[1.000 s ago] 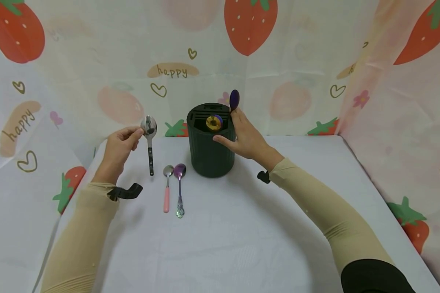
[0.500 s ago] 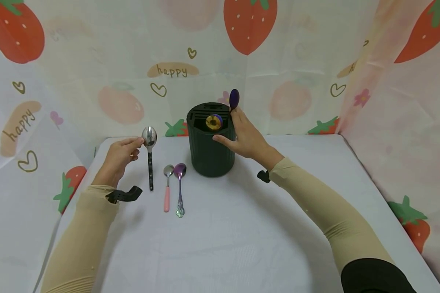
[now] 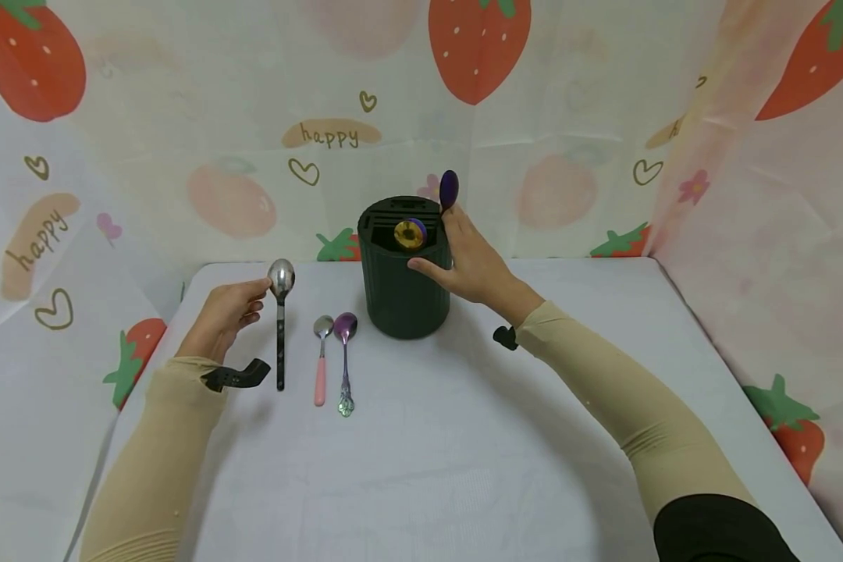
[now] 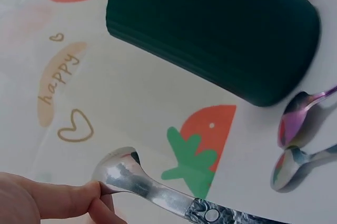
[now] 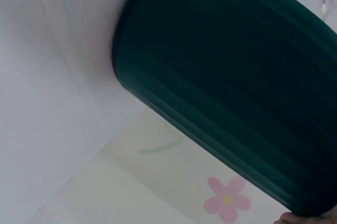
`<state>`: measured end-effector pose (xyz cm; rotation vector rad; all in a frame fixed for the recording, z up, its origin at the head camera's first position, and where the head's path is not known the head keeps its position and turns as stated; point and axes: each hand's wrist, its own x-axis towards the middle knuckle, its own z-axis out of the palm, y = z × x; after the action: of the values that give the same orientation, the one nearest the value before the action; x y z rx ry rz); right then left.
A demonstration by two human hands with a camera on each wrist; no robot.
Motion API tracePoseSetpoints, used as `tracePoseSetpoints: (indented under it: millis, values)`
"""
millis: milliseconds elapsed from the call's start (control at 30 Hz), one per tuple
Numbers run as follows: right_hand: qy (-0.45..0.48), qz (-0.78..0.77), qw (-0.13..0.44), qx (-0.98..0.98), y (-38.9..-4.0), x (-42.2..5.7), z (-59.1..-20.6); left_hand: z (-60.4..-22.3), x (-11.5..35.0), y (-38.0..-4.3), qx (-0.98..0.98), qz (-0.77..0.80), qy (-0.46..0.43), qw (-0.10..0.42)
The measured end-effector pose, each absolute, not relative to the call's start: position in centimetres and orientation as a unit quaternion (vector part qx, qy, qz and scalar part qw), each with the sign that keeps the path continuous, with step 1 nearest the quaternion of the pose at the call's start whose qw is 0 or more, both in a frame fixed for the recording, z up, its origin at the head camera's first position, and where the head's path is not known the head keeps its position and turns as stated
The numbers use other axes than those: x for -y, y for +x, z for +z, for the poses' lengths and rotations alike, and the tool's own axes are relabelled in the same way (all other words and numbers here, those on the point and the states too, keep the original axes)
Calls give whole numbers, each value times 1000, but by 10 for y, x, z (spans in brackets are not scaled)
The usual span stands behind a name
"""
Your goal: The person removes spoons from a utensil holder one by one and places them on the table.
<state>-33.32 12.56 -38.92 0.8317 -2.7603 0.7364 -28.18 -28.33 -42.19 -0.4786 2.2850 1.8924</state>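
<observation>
My left hand (image 3: 226,316) pinches the edge of a silver spoon's bowl between thumb and finger. That spoon (image 3: 281,328) has a black handle with silver studs and points handle-down toward me; whether its end touches the table I cannot tell. Right of it, a pink-handled spoon (image 3: 320,363) and a purple metallic spoon (image 3: 345,363) lie side by side. My right hand (image 3: 474,261) grips the upper right side of a dark green utensil holder (image 3: 405,300), thumb across the front. A dark purple spoon (image 3: 449,190) and a gold-and-purple piece (image 3: 410,234) show at the holder's top.
A white cloth covers the table (image 3: 421,453). Behind it and along both sides hangs a strawberry-printed curtain (image 3: 393,86). The holder stands near the back edge, its slotted top facing up.
My left hand has lowered the silver spoon toward the table and drawn it slightly left; its handle end now reaches further toward me. The right hand and the holder have stayed put.
</observation>
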Motion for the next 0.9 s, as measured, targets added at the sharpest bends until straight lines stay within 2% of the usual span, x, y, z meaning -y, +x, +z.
tracePoseSetpoints:
  millis: [300,900]
  values:
    - [275,249,79,925,-333,-125,-389,-446,290,-287,-807,563,-156,87]
    - [283,259,90,919,-335,-126,-391,-486,290,-289,-813,542,-173,120]
